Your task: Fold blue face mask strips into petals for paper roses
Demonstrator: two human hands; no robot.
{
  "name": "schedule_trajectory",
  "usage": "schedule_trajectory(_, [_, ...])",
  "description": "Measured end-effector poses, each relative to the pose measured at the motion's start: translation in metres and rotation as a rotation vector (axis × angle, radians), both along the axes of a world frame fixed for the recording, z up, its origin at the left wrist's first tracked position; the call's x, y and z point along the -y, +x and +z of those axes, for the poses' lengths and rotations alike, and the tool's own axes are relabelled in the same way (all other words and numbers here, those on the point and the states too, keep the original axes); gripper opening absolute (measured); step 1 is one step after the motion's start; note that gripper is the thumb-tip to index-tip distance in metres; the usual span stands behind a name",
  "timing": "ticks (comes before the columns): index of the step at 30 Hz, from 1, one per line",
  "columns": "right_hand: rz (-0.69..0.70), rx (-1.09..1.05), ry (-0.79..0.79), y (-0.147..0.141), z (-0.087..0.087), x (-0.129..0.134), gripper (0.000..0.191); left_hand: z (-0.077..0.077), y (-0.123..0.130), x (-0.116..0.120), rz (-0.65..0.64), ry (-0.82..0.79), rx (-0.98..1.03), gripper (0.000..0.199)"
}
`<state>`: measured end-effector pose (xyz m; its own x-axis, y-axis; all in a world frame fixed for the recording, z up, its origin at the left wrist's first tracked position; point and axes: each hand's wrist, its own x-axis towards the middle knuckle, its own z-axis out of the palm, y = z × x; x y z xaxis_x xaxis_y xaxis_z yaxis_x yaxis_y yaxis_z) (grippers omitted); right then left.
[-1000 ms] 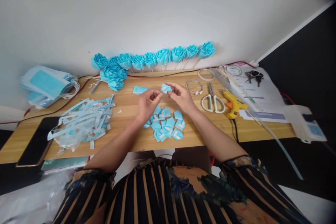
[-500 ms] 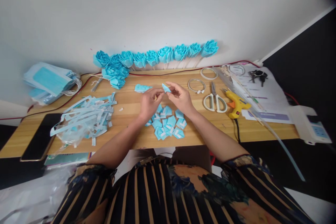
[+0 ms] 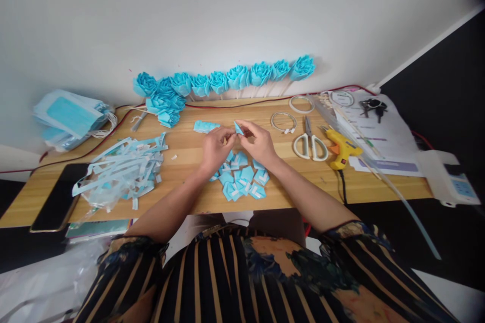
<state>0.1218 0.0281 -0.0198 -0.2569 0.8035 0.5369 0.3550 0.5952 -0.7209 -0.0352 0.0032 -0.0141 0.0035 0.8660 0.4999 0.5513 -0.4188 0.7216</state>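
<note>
Between my two hands, above the middle of the table, is a small folded piece of blue mask fabric. My right hand pinches it between thumb and fingers. My left hand is closed, its fingertips pressed at the piece's lower left edge. Just below lie several folded blue petals, some with white tape on them. A flat blue strip of fabric rests behind my left hand.
Blue fabric flowers on sticks lean along the wall. To the left are masks, cut scraps and a phone. To the right are scissors, tape rings, a yellow glue gun, keys and a power strip.
My right fingers have shifted slightly on the blue piece, which now stands a little more pointed. My left hand stays nearly in place.
</note>
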Motion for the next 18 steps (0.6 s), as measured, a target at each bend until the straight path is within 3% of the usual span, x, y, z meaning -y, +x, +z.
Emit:
schedule_trajectory(11, [-0.015,0.001,-0.001,-0.0003,0.0020,0.0003,0.040,0.0013,0.0013,0.0003,-0.007,-0.045,0.061,0.013])
schedule_trajectory(18, [0.014,-0.050,-0.121,0.0006,0.0068,0.0017,0.042,0.0022,0.0010,-0.0003,-0.005,-0.108,0.111,0.014])
